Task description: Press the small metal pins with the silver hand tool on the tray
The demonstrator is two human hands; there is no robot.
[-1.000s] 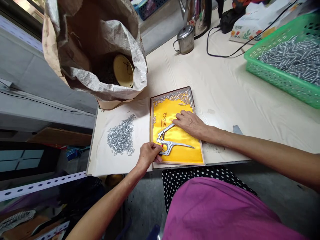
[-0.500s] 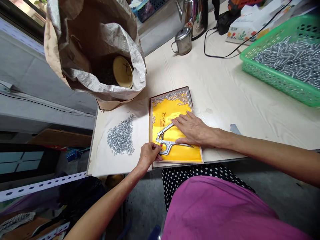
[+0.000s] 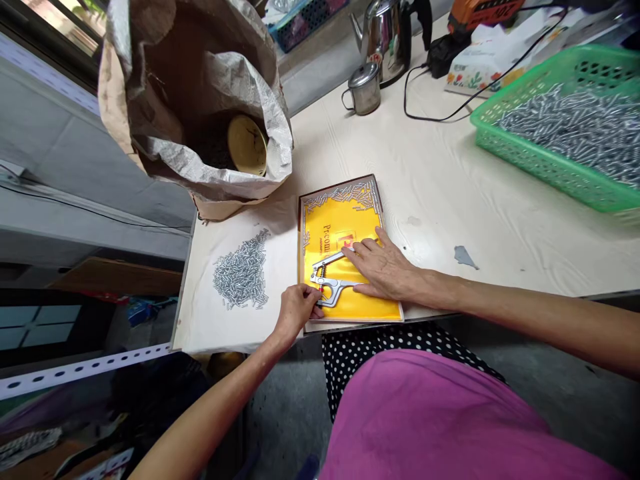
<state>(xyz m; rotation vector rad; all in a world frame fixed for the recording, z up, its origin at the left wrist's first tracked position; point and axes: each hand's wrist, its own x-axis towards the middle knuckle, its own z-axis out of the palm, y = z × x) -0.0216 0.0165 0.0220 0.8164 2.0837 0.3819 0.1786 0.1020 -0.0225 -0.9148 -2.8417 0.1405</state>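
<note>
A plier-like metal tool [image 3: 330, 285] lies over a yellow sheet [image 3: 360, 310] in a shallow tray [image 3: 301, 267]. My left hand [image 3: 299, 308] is pinched at the tool's head, by a small red part; what its fingertips hold is too small to make out. Over the tool's handles rests my right hand [image 3: 383, 268], its fingers partly spread on the upper handle and the thumb by the lower one. Small metal pins [image 3: 345, 193] lie along the tray's far edge. To the left, a pile of similar pins [image 3: 243, 273] sits on a white sheet [image 3: 200, 320].
A large open sack [image 3: 210, 190] with a yellow bowl [image 3: 247, 145] inside stands at the back left. Behind are a metal cup [image 3: 365, 90], a kettle [image 3: 387, 40] and a black cable [image 3: 440, 119]. A green basket [image 3: 545, 173] of metal pieces is at right.
My right hand has shifted slightly down on the tool's handles, and more of the printed sheet shows above it. My left hand has stayed at the tool's head. The view has moved a little.
</note>
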